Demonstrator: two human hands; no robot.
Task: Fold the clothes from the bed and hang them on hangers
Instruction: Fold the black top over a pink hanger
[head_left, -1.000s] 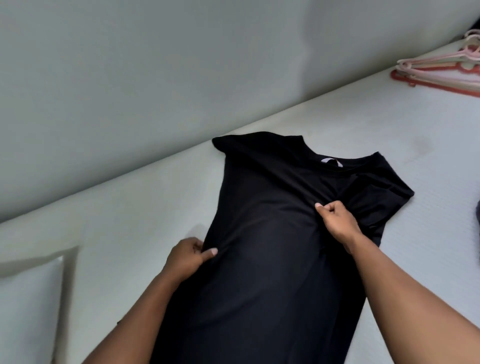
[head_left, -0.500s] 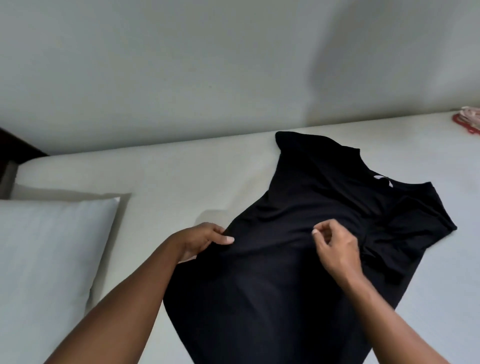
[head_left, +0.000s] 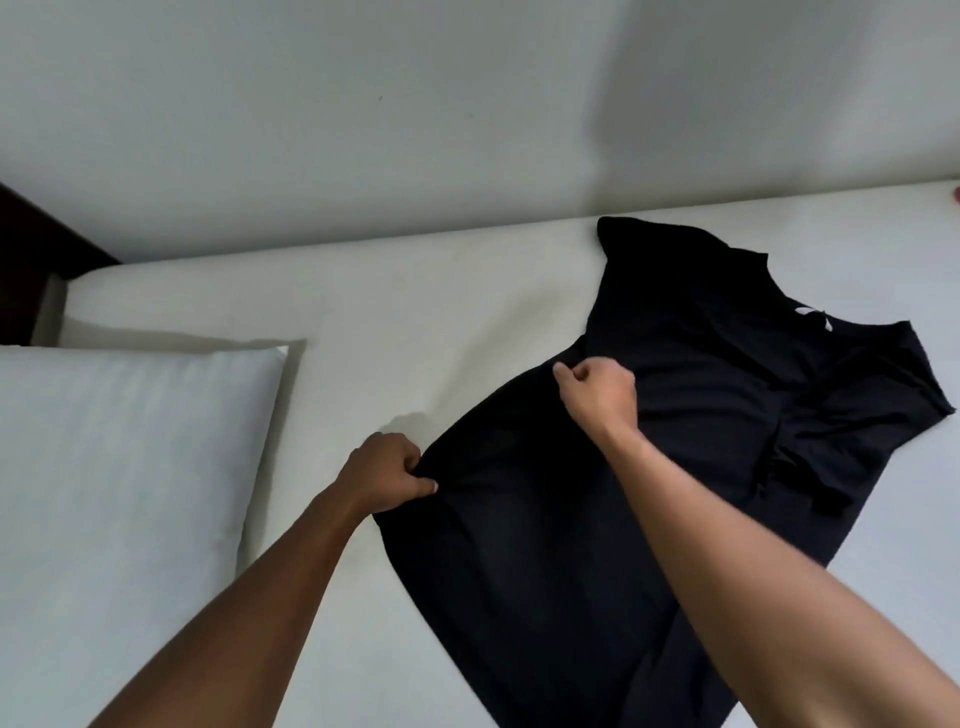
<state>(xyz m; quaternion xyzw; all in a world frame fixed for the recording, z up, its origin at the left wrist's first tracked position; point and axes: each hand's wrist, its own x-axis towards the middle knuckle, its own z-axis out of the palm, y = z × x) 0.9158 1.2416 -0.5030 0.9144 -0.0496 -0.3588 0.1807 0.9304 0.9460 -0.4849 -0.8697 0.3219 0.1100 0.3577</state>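
A black sleeveless shirt (head_left: 691, 395) lies spread on the white bed (head_left: 415, 312), collar toward the far right and hem toward me. My left hand (head_left: 387, 473) grips the shirt's left side edge with curled fingers. My right hand (head_left: 597, 392) pinches the same edge farther up, near the chest. The fabric on the shirt's right side is bunched into folds. The hem runs out of view at the bottom under my right forearm.
A white pillow (head_left: 119, 493) lies at the left, close to my left arm. A pale wall (head_left: 415, 114) runs along the bed's far side. A dark wooden piece (head_left: 31, 260) shows at the far left. A pink tip (head_left: 956, 193) peeks in at the right edge.
The view has swung left, so the hangers left the frame and the pillow came in. My right hand moved left across the shirt to its left edge. My left hand closed tighter on the edge.
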